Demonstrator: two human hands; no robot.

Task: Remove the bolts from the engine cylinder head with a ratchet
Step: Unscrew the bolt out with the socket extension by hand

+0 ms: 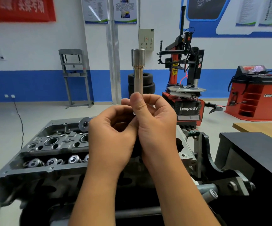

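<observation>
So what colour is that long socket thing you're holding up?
Shiny silver metal. The socket shows best in the head view, above both hands.

Red tyre changer (185, 88), red wheel balancer (254, 93), stacked tyres (146, 84), grey press frame (74, 75)

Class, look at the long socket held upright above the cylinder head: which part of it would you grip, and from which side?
Grip the long socket on its narrow lower shank, coming from below, as the right hand and left hand do. It stands upright with the wider end on top, so that end stays free.
</observation>
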